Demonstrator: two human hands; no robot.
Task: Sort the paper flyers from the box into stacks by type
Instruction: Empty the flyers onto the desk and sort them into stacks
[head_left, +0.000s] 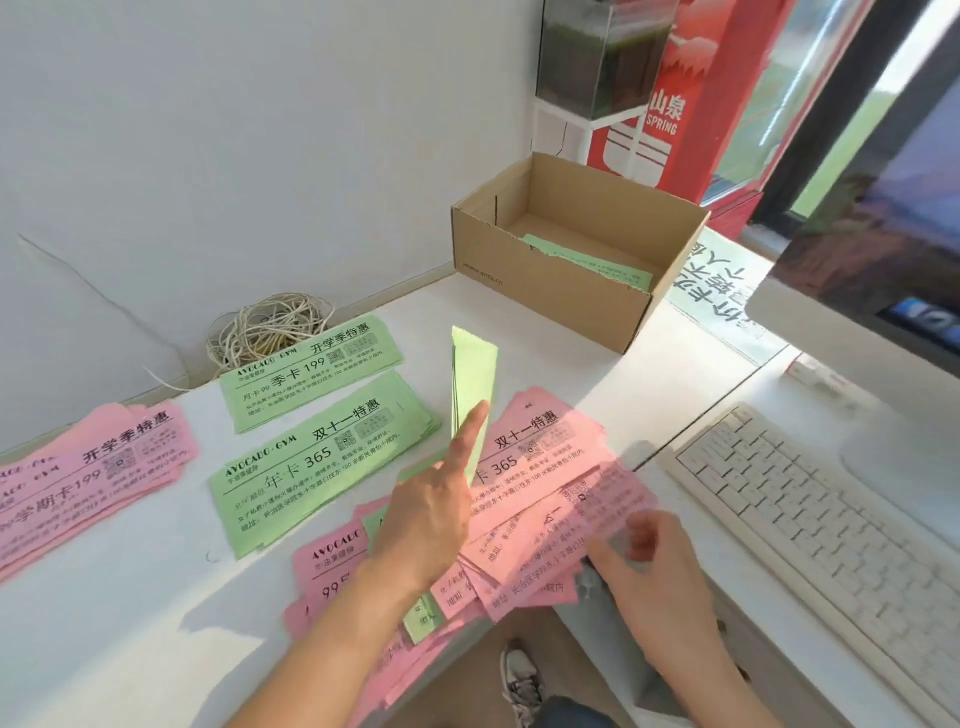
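Observation:
My left hand (431, 514) holds a thin bunch of green flyers (474, 379) on edge, the index finger stretched along them. My right hand (649, 566) grips a blurred pink flyer (608, 499) over a loose heap of pink flyers (524, 566) at the desk's front edge. Sorted stacks lie on the white desk: a pink stack (88, 478) at far left, a green "199" stack (311, 371) and a green "365" stack (322, 457) in the middle. The cardboard box (550, 291) at the back holds a few green flyers (587, 260).
A coil of twine (267, 332) lies against the wall behind the green stacks. A white keyboard (831, 545) and a monitor (893, 260) fill the right side. A red cooler (691, 104) stands behind the box. A shoe (519, 680) shows below the desk edge.

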